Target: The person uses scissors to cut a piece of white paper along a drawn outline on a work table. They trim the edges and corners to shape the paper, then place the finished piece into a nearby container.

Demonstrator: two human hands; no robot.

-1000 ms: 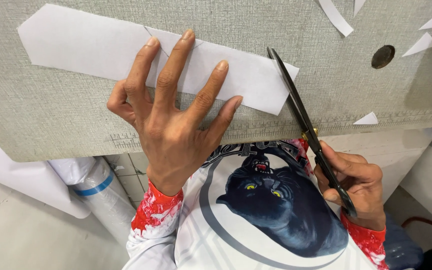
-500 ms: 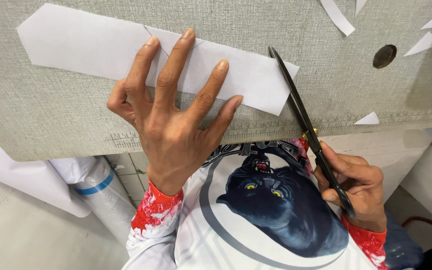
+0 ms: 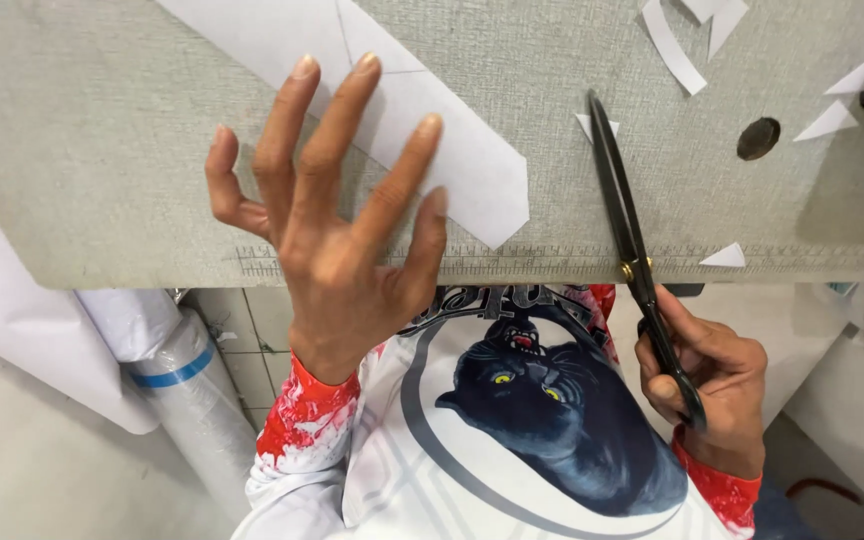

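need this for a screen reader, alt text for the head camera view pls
A person's right hand holds black scissors over grey fabric, blades together, while the left hand spreads over a white paper pattern. White paper scraps lie nearby.

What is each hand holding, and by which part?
The right hand holds black scissors by the handle loops. The left hand holds nothing; its fingers spread over the white paper.

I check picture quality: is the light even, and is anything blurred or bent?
Head view: soft, even light, no glare; left hand and scissors look sharp; faint shadow beside the scissors on the grey fabric; fabric edge bends slightly.
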